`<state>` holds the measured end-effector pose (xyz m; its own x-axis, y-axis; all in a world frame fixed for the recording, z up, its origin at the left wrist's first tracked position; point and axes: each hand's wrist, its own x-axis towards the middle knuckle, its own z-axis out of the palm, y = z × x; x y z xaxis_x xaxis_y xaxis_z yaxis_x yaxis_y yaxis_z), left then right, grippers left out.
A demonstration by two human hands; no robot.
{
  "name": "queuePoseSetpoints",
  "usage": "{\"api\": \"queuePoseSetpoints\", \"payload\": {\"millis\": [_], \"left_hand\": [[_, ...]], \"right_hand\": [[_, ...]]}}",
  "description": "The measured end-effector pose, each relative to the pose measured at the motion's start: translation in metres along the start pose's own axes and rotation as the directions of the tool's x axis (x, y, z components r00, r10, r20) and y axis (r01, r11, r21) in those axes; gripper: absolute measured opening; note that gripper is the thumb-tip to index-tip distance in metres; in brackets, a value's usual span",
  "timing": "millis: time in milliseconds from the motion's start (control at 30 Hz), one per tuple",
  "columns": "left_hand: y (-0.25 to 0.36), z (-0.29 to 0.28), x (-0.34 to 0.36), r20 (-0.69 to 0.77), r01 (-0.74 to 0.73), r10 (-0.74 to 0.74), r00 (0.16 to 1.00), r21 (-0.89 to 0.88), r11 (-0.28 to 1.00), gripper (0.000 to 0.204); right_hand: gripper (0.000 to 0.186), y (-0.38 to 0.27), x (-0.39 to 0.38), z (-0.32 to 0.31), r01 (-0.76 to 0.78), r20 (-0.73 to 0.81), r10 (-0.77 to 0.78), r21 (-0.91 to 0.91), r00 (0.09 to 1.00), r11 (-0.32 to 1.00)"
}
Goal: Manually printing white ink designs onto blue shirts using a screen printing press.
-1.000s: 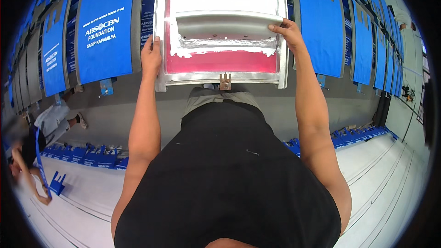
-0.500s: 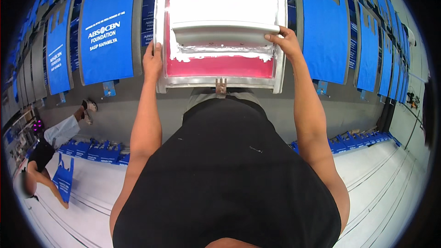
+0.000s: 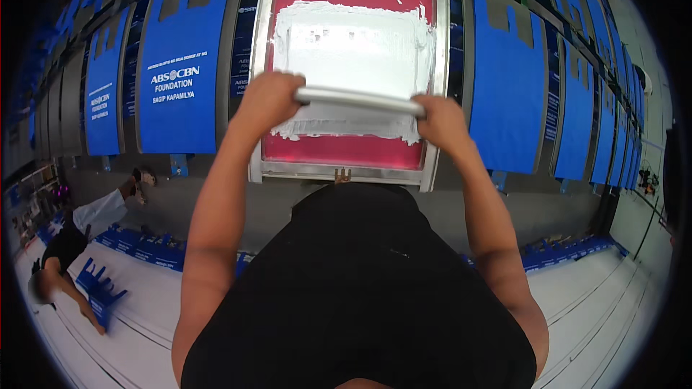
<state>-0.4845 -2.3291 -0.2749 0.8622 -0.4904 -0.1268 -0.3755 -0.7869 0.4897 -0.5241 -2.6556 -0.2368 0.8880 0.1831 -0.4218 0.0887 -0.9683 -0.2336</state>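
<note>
A squeegee [image 3: 360, 101] with a long metal bar lies crosswise over a screen printing frame [image 3: 255, 101]. My left hand [image 3: 270, 103] is wrapped round the bar's left end, and my right hand [image 3: 442, 121] grips its right end. White ink [image 3: 339, 47] covers the middle of the red mesh [image 3: 339, 151], ragged at its borders and streaked on the near side. The squeegee's lower edge is blurred. At the frame's near side a small metal clip [image 3: 342, 175] sticks out.
Blue bags lie flat on grey boards on both sides: a printed one [image 3: 176, 101] at left, a plain one [image 3: 508, 86] at right. More bags [image 3: 140, 248] lie along the white surface behind. Far left, another person [image 3: 65, 252] bends over a blue bag [image 3: 101, 295].
My left hand has moved from the frame's left rail onto the squeegee. The squeegee now stands nearer me and steeper, held at both ends. The view has shifted slightly.
</note>
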Motion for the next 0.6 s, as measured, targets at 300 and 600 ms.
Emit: {"api": "queuePoseSetpoints", "payload": {"millis": [300,600], "left_hand": [[-0.054,0.087,0.051,-0.251,0.034,0.0,0.968,0.132,0.991,0.05],[0.021,0.053,-0.092,-0.145,0.02,-0.03,0.989,-0.068,0.997,0.027]], "right_hand": [[0.025,0.027,0.098,0.052,0.159,-0.373,-0.316,-0.395,0.872,0.905],[0.031,-0.012,-0.051,0.045,0.222,-0.212,-0.23,-0.06,0.95,0.973]]}}
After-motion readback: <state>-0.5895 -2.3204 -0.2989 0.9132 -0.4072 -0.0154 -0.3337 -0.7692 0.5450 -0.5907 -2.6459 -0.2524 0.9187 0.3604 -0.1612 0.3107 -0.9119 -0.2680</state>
